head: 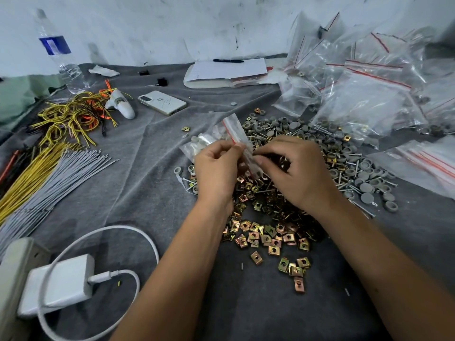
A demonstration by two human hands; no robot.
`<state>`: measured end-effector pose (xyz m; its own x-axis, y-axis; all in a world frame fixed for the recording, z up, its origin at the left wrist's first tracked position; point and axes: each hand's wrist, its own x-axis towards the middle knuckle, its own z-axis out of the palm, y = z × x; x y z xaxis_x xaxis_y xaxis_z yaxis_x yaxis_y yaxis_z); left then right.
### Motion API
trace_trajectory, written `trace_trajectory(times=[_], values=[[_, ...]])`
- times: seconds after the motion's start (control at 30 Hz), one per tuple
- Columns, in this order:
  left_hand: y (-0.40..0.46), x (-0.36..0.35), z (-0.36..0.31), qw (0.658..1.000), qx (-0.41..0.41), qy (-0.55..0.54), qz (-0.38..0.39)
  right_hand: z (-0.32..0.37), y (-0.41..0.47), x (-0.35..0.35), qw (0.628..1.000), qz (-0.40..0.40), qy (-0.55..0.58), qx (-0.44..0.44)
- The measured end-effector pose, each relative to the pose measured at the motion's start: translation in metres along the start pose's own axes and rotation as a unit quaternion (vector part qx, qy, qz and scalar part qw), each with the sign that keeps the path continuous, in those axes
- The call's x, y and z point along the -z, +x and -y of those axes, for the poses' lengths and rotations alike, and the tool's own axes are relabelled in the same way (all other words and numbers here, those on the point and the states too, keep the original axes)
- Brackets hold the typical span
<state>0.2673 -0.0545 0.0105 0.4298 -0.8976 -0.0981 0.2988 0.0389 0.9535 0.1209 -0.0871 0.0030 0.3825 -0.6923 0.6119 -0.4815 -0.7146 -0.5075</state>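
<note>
Both forearms bare, in from the bottom edge, converging toward centre. Left hand (216,168): back up, fingers curled, thumb and forefinger pinching the zip bag (216,135) at its strip. Right hand (299,173): just beside it, back up, knuckles bent, fingertips pinching the same bag. The two hands' fingertips nearly meet. Wrists roughly straight.

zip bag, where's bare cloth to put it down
Set the zip bag on bare cloth between the grey rods and the metal clips, this side of the phone. Right side is crowded with caps and bags.
</note>
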Motion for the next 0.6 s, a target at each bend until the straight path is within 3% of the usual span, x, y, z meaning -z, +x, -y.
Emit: trace_trajectory(times=[0.1,0.23,0.6], values=[[-0.0017,0.0,-0.0018,1.0,-0.027,0.011,0.007,-0.001,0.0014,0.0029,0.999,-0.021,0.004,-0.033],[-0.0033,-0.0016,-0.0013,0.997,-0.064,-0.007,0.035,0.0012,0.0014,0.0007,0.999,0.011,0.01,-0.032],[-0.0001,0.0009,-0.0004,0.999,-0.028,0.006,0.033,-0.0039,-0.002,-0.0037,0.997,0.072,-0.01,0.012]])
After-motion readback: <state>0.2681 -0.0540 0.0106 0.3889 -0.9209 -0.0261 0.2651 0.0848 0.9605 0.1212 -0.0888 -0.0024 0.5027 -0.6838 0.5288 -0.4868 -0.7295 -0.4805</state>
